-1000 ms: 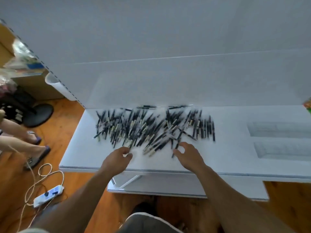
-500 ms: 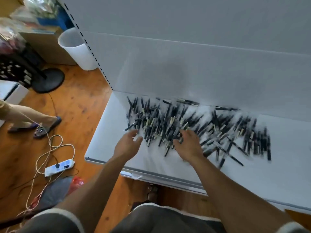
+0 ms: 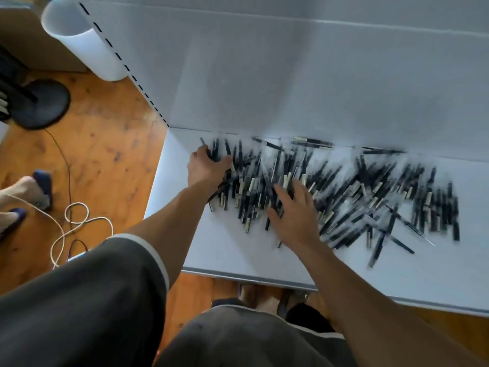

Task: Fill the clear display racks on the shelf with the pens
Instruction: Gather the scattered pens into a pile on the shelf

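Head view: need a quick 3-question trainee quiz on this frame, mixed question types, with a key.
1. True or false: the pens lie scattered on the wooden floor.
2. What is the left hand doing? A) hanging off the shelf edge; B) gripping pens at the left end of the pile; C) resting flat on bare shelf.
3. Fill in: the right hand lies with fingers spread on top of the ____.

Key: 1. False, they lie in a loose pile on the white shelf. 2. B. 3. pens.
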`<move>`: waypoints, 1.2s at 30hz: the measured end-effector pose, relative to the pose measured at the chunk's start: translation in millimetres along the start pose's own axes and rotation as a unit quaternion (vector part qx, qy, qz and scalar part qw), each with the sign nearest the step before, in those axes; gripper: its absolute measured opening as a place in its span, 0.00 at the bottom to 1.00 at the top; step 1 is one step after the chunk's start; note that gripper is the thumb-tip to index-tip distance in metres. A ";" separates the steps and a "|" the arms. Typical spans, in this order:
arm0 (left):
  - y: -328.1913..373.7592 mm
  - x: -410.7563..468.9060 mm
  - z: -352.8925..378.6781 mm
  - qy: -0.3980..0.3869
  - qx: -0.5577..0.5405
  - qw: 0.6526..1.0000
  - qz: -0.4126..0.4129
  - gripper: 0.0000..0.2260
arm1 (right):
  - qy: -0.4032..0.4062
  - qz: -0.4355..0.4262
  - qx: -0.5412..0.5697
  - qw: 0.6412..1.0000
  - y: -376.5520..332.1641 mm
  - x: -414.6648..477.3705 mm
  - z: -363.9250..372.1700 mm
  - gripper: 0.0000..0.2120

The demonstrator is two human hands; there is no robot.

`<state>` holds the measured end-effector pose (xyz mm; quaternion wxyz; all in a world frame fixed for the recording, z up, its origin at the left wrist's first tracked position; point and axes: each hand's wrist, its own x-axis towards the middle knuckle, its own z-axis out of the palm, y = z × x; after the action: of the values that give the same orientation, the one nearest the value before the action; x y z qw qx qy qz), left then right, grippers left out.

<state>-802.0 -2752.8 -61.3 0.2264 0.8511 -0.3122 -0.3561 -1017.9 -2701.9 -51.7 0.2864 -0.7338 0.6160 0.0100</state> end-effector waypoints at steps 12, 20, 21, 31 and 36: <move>1.2 4.2 6.9 0.042 -0.044 0.998 0.034 0.25 | 0.031 -0.008 -0.038 0.999 3.8 22.9 -4.1 0.24; -37.8 -19.4 -3.5 0.096 -0.063 0.992 0.045 0.22 | 0.025 0.004 -0.043 0.999 -0.2 26.2 -6.6 0.27; -44.3 -20.2 -2.6 0.081 -0.017 0.996 0.046 0.24 | 0.019 0.005 -0.052 0.998 -0.5 26.2 -5.1 0.28; -57.7 -43.4 33.1 -0.010 0.094 0.987 0.130 0.34 | 0.052 0.009 0.016 0.998 14.4 17.9 -10.0 0.25; -54.2 -52.3 42.0 -0.031 0.112 0.978 0.173 0.35 | 0.118 0.172 0.017 0.978 57.8 -4.9 -24.3 0.28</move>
<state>-842.2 -2685.3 -96.9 0.1785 0.7928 -0.4993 -0.3006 -1079.9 -2712.5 -53.1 0.2179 -0.6083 0.7622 -0.0383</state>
